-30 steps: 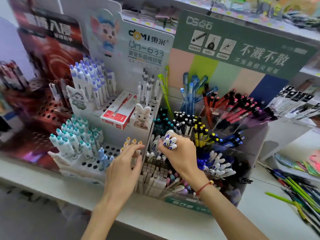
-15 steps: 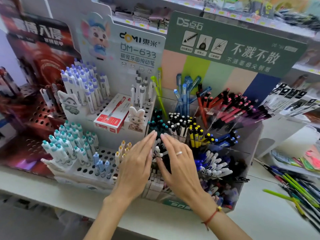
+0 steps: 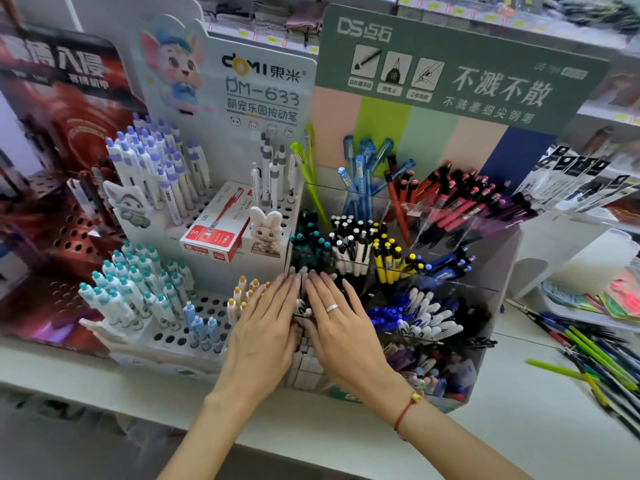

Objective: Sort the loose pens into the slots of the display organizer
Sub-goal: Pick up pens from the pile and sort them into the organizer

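Shelf-top display organizer (image 3: 498, 258): both flat hands, left (image 3: 263, 327) and right (image 3: 341, 327), press pens (image 3: 303, 308).

Our left hand (image 3: 265, 327) and right hand (image 3: 341, 329) hid most of the white pens (image 3: 304, 308) between them. Loose pens (image 3: 602, 355) ran off the right edge, blurred. We couldn't read the shelf tags (image 3: 498, 17).

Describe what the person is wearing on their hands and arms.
Both forearms are bare, with no sleeves in view. The right hand wears a plain silver ring on one finger, and a thin red cord bracelet with a small gold bead circles that wrist. The left hand wears nothing visible.
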The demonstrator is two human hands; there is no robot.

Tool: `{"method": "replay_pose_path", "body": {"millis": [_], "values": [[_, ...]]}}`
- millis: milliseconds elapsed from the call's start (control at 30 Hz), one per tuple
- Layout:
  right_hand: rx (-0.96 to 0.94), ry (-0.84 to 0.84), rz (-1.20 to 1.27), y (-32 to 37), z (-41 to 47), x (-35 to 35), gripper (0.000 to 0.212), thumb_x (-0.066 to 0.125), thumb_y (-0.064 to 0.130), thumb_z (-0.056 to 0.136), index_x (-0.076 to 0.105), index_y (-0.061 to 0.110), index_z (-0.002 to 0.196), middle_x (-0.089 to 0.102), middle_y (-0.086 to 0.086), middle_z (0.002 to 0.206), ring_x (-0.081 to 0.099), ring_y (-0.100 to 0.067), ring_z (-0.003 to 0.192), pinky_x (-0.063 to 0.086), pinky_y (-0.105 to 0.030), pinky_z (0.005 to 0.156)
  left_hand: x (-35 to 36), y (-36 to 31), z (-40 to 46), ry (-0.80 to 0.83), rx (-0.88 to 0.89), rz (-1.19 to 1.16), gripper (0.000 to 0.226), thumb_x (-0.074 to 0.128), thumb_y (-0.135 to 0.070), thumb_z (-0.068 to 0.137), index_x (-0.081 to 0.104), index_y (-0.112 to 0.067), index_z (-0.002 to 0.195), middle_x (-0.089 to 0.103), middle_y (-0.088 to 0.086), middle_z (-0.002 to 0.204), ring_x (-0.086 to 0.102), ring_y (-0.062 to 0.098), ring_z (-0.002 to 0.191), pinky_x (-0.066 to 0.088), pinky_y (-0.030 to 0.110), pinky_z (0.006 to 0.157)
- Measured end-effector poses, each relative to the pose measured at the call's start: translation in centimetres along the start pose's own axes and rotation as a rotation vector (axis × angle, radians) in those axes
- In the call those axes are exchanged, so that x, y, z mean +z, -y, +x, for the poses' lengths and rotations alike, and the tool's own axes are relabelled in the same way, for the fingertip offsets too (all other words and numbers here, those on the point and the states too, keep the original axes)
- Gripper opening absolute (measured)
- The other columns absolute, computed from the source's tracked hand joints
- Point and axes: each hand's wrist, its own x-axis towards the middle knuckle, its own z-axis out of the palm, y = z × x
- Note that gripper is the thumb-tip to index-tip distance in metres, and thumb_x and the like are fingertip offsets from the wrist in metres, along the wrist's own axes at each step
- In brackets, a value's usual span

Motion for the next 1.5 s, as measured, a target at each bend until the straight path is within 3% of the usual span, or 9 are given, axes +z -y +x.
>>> {"method": "replay_pose_path", "body": {"millis": [200, 367, 500, 600, 833, 1167, 1267, 1367, 1500], "values": [[-0.006, 0.142, 0.129, -0.2, 0.1, -1.5, 0.073, 0.06, 0.028, 0.086, 0.03, 0.007, 0.149, 0.033, -0.011, 0.154, 0.028, -0.024, 0.143, 0.022, -0.041, 0.118, -0.7, -0.2, 0.0, 0.048, -0.013, -0.077, 0.088, 0.068, -0.007, 0.078, 0.022, -0.015, 0.152, 0.024, 0.001, 0.157, 0.019, 0.015, 0.145, 0.01, 0.035, 0.119], [0.166, 0.044, 0.453, -2.8, -3.1, -5.7, 0.049, 0.058, 0.027, 0.091, 0.046, 0.019, 0.139, 0.041, 0.001, 0.148, 0.03, -0.015, 0.14, 0.023, -0.027, 0.115, -3.7, -2.1, 0.3, -0.088, -0.1, -0.236, 0.064, 0.062, -0.008, 0.086, 0.04, -0.022, 0.144, 0.045, -0.003, 0.145, 0.038, 0.017, 0.135, 0.03, 0.045, 0.113], [0.345, -0.029, 0.439, -7.9, -8.0, -8.7, 0.024, 0.061, 0.024, 0.088, 0.067, 0.023, 0.112, 0.064, 0.008, 0.113, 0.057, -0.01, 0.105, 0.045, -0.02, 0.085, -5.6, -6.9, 1.7, -0.151, -0.016, -0.284, 0.042, 0.063, -0.01, 0.087, 0.059, -0.018, 0.128, 0.062, -0.003, 0.124, 0.054, 0.014, 0.116, 0.04, 0.031, 0.099], [0.488, 0.103, 0.339, -12.4, -12.5, -10.4, 0.017, 0.064, 0.026, 0.089, 0.068, 0.029, 0.105, 0.066, 0.014, 0.093, 0.061, -0.01, 0.085, 0.049, -0.026, 0.063, -4.7, -12.2, 3.3, -0.122, 0.176, -0.301, 0.031, 0.063, -0.011, 0.088, 0.064, -0.02, 0.118, 0.066, -0.007, 0.114, 0.059, 0.011, 0.104, 0.044, 0.022, 0.087], [0.951, 0.617, 0.252, -24.2, -25.2, -9.5, 0.029, 0.047, 0.042, 0.097, 0.055, 0.034, 0.124, 0.06, 0.013, 0.114, 0.056, -0.008, 0.105, 0.044, -0.026, 0.079, 4.3, -27.9, 6.6, 0.076, 0.531, -0.401, 0.025, 0.058, -0.02, 0.083, 0.068, -0.025, 0.105, 0.067, -0.012, 0.105, 0.064, 0.013, 0.09, 0.053, 0.027, 0.069], [1.164, 0.616, 0.12, -39.1, -38.9, -2.6, 0.068, 0.043, 0.043, 0.098, 0.014, 0.017, 0.153, 0.022, -0.006, 0.157, 0.027, -0.023, 0.141, 0.034, -0.032, 0.108, 23.8, -40.4, 11.4, 0.528, 0.383, -0.328, 0.052, 0.04, -0.011, 0.097, 0.033, -0.024, 0.147, 0.029, -0.008, 0.154, 0.028, 0.013, 0.14, 0.032, 0.027, 0.107], [1.235, 0.61, 0.092, -41.8, -40.9, -1.0, 0.064, 0.044, 0.033, 0.098, 0.013, 0.018, 0.153, 0.024, -0.005, 0.155, 0.03, -0.023, 0.138, 0.04, -0.033, 0.099, 28.2, -42.1, 12.7, 0.581, 0.349, -0.251, 0.054, 0.048, -0.012, 0.094, 0.036, -0.016, 0.147, 0.038, 0.004, 0.151, 0.037, 0.025, 0.137, 0.035, 0.036, 0.108], [1.32, 0.564, 0.114, -43.5, -42.7, 0.4, 0.044, 0.044, 0.021, 0.098, 0.035, 0.019, 0.141, 0.042, -0.003, 0.134, 0.045, -0.021, 0.119, 0.047, -0.031, 0.079, 30.9, -43.2, 13.9, 0.562, 0.358, -0.203, 0.042, 0.062, -0.013, 0.087, 0.057, -0.016, 0.129, 0.06, 0.006, 0.124, 0.056, 0.033, 0.111, 0.048, 0.04, 0.083], [1.204, 0.439, 0.205, -44.9, -43.9, 1.6, 0.032, 0.05, 0.025, 0.097, 0.053, 0.027, 0.129, 0.052, 0.005, 0.114, 0.049, -0.014, 0.105, 0.038, -0.024, 0.065, 31.7, -44.4, 15.2, 0.571, 0.344, -0.172, 0.023, 0.058, -0.021, 0.092, 0.062, -0.027, 0.114, 0.06, -0.004, 0.108, 0.055, 0.022, 0.103, 0.042, 0.033, 0.072]]}}
